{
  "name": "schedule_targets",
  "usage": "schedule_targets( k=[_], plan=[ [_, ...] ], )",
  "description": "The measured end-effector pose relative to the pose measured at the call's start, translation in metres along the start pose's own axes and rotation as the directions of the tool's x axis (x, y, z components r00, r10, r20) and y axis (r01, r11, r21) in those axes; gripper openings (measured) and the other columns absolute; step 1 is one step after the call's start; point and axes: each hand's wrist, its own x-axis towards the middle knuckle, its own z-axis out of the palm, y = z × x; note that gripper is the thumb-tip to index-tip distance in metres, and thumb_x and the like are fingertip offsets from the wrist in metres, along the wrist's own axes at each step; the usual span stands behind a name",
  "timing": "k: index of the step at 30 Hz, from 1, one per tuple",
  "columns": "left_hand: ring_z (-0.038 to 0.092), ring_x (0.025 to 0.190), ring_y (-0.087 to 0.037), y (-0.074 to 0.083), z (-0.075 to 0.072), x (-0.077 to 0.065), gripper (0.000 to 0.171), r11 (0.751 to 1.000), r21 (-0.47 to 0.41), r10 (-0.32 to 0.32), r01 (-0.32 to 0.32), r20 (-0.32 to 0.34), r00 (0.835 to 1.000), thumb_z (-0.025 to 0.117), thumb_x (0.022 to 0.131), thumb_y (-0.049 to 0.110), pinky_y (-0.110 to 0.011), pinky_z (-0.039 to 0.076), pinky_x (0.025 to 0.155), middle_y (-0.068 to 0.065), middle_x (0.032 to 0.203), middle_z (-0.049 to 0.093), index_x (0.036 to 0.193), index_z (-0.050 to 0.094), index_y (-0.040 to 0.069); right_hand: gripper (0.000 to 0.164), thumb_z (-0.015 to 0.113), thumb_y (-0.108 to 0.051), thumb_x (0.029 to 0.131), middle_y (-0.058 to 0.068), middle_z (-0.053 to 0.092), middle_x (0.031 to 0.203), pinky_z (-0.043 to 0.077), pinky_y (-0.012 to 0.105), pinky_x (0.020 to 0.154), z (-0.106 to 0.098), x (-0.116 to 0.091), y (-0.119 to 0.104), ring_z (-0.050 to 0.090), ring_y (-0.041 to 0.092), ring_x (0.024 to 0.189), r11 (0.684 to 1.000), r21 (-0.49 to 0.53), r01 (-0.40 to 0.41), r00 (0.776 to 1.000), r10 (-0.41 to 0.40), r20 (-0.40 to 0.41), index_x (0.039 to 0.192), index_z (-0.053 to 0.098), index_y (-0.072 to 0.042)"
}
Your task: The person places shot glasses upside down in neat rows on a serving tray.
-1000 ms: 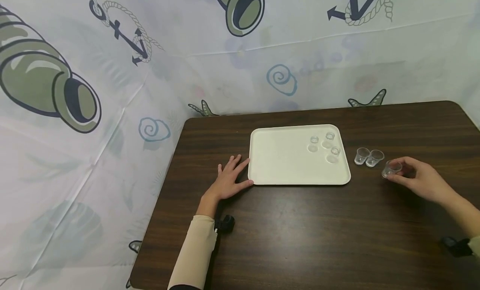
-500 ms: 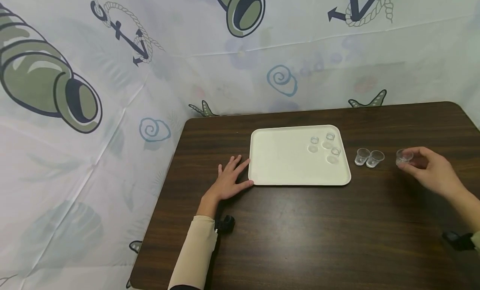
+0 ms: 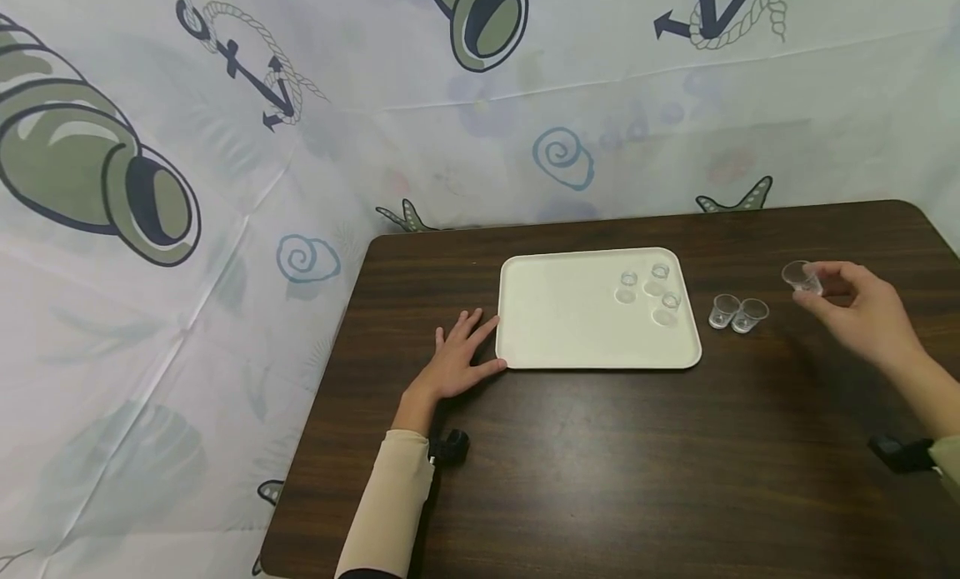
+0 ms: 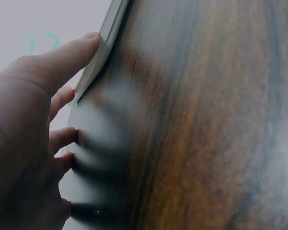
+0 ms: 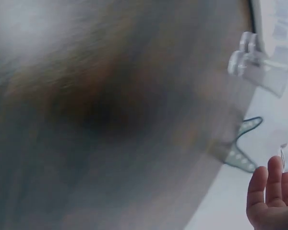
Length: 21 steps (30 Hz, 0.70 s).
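Observation:
My right hand (image 3: 862, 308) pinches a clear shot glass (image 3: 799, 276) between thumb and fingers, mouth up and slightly tilted, over the right part of the table. In the right wrist view the thick base of that shot glass (image 5: 287, 157) shows by the fingertips. My left hand (image 3: 453, 366) lies with spread fingers at the left end of a white tray (image 3: 555, 337), thumb and index fingertip at its rim. Three shot glasses (image 3: 670, 302) stand upside down on the tray's right half. Two upright shot glasses (image 3: 749, 316) stand side by side on the table between tray and right hand.
The dark wooden table (image 3: 600, 462) reaches back to a patterned cloth (image 3: 450, 146) hanging behind it and along the left side. The two upright shot glasses sit close to the tray's right edge.
My right hand has carried its shot glass to the right, away from the two upright ones, then toward the far side and up. The left hand and tray stay put.

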Motion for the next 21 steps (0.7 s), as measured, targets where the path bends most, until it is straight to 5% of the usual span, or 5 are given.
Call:
schedule_targets(
  k=[9,15,21],
  plan=[
    [0.004,0.15,-0.03,-0.003,0.001,0.001,0.08,1.0,0.017,0.0,0.0,-0.006,1.0,0.057,0.091,0.063,-0.07,0.0,0.108,-0.008,0.163,0.016,0.157,0.026,0.032,0.045,0.066,-0.017,0.095,0.021,0.051,0.119,0.034,0.001,0.065,0.003,0.015,-0.041,0.04,-0.02,0.08,0.991,0.05,0.123,0.992,-0.122,-0.027,0.132,0.053,0.005],
    [0.004,0.15,-0.031,-0.003,0.001,0.001,0.08,1.0,0.016,0.002,-0.002,-0.006,1.0,0.056,0.091,0.063,-0.071,0.001,0.108,-0.009,0.163,0.016,0.157,0.026,0.031,0.041,0.071,-0.005,0.089,0.017,0.057,0.114,0.035,0.003,0.065,0.018,0.023,-0.067,0.045,-0.013,0.078,0.961,-0.011,0.278,0.96,-0.278,-0.022,0.128,0.059,0.0],
    [0.004,0.15,-0.031,-0.003,0.001,0.001,0.08,1.0,0.016,0.001,-0.001,0.0,1.0,0.056,0.091,0.063,-0.071,0.001,0.108,-0.008,0.163,0.015,0.157,0.026,0.031,0.038,0.074,-0.003,0.087,0.011,0.06,0.113,0.042,0.031,0.071,0.035,0.027,-0.089,0.054,0.019,0.088,0.907,-0.099,0.409,0.913,-0.406,0.049,0.123,0.061,-0.003]
  ],
)
